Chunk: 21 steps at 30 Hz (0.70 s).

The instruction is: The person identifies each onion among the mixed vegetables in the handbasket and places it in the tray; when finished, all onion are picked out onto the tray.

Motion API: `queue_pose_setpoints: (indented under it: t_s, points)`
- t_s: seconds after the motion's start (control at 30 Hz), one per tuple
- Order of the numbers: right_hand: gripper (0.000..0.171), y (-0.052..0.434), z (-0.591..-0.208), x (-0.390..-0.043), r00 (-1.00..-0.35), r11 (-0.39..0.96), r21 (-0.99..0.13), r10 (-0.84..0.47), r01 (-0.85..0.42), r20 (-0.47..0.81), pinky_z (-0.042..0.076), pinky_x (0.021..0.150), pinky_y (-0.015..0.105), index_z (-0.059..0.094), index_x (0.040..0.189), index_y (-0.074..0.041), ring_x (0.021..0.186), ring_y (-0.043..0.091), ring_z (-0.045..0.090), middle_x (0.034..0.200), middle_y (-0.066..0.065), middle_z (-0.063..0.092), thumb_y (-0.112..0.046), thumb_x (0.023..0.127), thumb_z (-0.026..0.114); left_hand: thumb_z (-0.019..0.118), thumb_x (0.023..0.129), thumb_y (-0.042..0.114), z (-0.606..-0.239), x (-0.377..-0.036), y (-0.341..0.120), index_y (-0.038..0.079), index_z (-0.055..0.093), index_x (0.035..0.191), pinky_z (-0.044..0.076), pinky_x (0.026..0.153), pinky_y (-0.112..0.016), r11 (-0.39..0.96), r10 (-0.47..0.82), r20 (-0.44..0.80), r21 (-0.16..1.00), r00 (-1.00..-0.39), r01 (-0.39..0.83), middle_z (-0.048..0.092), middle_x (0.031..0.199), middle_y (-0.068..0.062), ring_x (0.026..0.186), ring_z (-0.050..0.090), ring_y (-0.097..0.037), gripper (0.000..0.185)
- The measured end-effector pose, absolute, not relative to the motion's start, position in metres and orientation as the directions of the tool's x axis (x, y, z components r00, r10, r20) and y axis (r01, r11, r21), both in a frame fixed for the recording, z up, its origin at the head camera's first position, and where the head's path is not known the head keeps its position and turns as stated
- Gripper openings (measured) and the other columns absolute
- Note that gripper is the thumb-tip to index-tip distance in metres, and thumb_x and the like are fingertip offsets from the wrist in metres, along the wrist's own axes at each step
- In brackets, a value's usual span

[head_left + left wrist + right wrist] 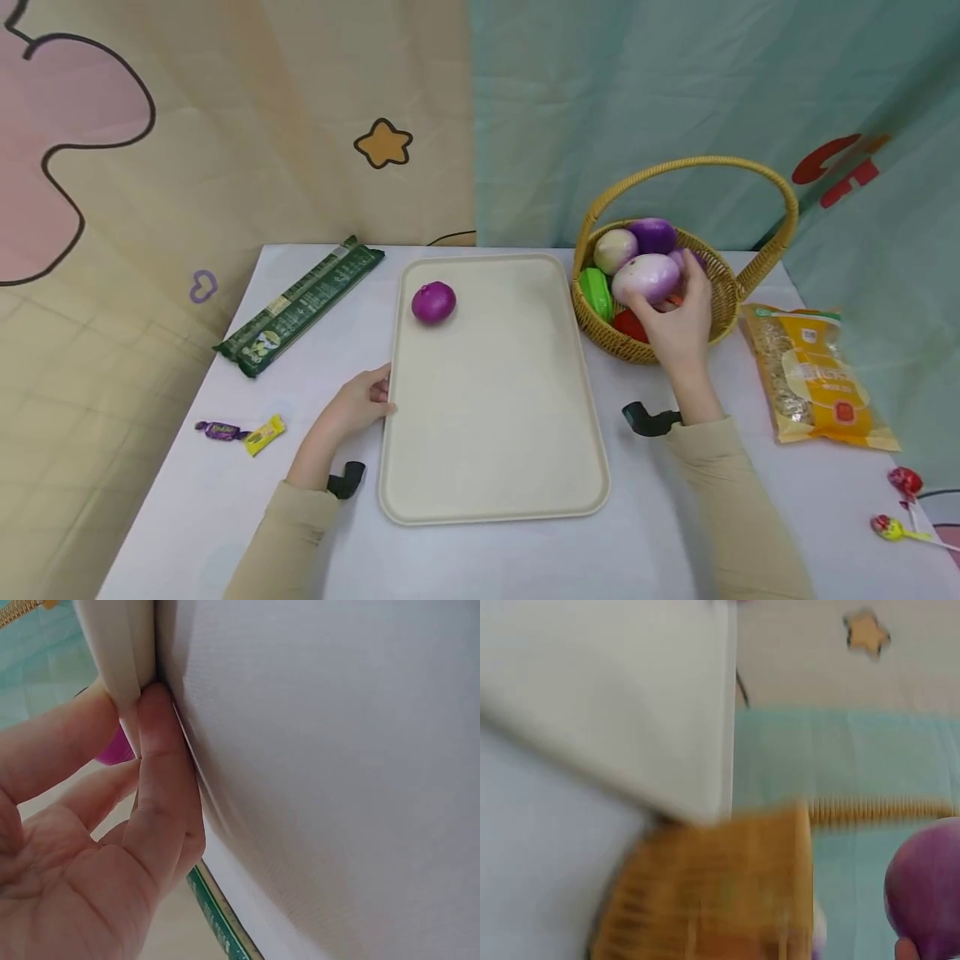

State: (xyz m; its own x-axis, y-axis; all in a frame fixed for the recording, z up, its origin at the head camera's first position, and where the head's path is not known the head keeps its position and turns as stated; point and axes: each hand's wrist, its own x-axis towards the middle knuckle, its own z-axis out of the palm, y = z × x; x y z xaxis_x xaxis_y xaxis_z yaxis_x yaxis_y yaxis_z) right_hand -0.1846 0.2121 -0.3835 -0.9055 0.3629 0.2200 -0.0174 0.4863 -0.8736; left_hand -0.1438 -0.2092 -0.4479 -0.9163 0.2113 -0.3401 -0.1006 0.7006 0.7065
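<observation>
A cream tray [495, 433] lies mid-table with a purple onion [433, 302] near its far left corner. My left hand [377, 395] pinches the tray's left rim. In the left wrist view the rim [120, 652] sits between the thumb [161, 772] and a finger, with the onion [114, 750] behind. My right hand [671, 310] reaches into a wicker basket [720, 325] and grips a pale purple-white round vegetable [645, 277]. The blurred right wrist view shows the basket's wall [712, 892] and a purple round vegetable [930, 889] above a fingertip.
The basket also holds a dark purple vegetable [652, 235], a pale one [613, 248], a green one [596, 293] and a red one [628, 325]. A long green packet [300, 304] and two candies [242, 432] lie left. An orange bag [817, 375] and lollipops [903, 500] lie right.
</observation>
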Motion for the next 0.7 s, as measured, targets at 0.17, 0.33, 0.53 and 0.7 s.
queue_pose_setpoints:
  t_s: [0.17,0.33,0.53,0.7]
  points:
    - [0.079,0.157,-0.398,-0.193,-0.972,0.463,-0.88,0.142,-0.1,0.186,0.048,0.096,0.036,0.038,0.151,-0.011,0.119,0.027,0.044,0.138,0.02,0.038,-0.024,0.084,0.077,0.066,0.085,-0.005,-0.449,-0.145,-0.208,-0.013,0.032,0.146,0.049,0.08,-0.034,0.701,0.218,-0.307,0.709,-0.926,-0.07,0.056,0.099,-0.018,0.091,0.056,-0.025,0.07]
    - [0.078,0.113,-0.423,-0.216,-0.997,0.381,-0.924,0.062,-0.023,0.05,0.047,0.102,0.048,0.039,0.145,-0.009,0.122,0.032,0.046,0.138,0.018,0.039,-0.028,0.082,0.079,0.064,0.085,-0.006,-0.449,-0.147,-0.205,-0.011,0.031,0.148,0.048,0.078,-0.029,0.703,0.203,-0.308,0.706,-0.929,-0.08,0.054,0.099,-0.018,0.091,0.054,-0.024,0.07]
    - [0.08,0.084,-0.446,-0.242,-0.994,0.303,-0.948,0.066,0.098,-0.082,0.043,0.108,0.044,0.034,0.142,-0.007,0.126,0.032,0.048,0.144,0.017,0.041,-0.027,0.08,0.081,0.062,0.086,-0.006,-0.449,-0.148,-0.205,-0.009,0.03,0.149,0.047,0.078,-0.03,0.701,0.176,-0.341,0.702,-0.924,-0.125,0.054,0.101,-0.018,0.092,0.054,-0.025,0.071]
    - [0.081,0.072,-0.454,-0.257,-0.995,0.295,-0.95,0.059,0.099,-0.086,0.042,0.108,0.044,0.035,0.141,-0.006,0.127,0.032,0.048,0.146,0.018,0.04,-0.023,0.078,0.083,0.062,0.088,-0.005,-0.448,-0.146,-0.204,-0.007,0.029,0.15,0.047,0.08,-0.031,0.691,0.146,-0.376,0.701,-0.915,-0.178,0.053,0.104,-0.018,0.094,0.052,-0.025,0.071]
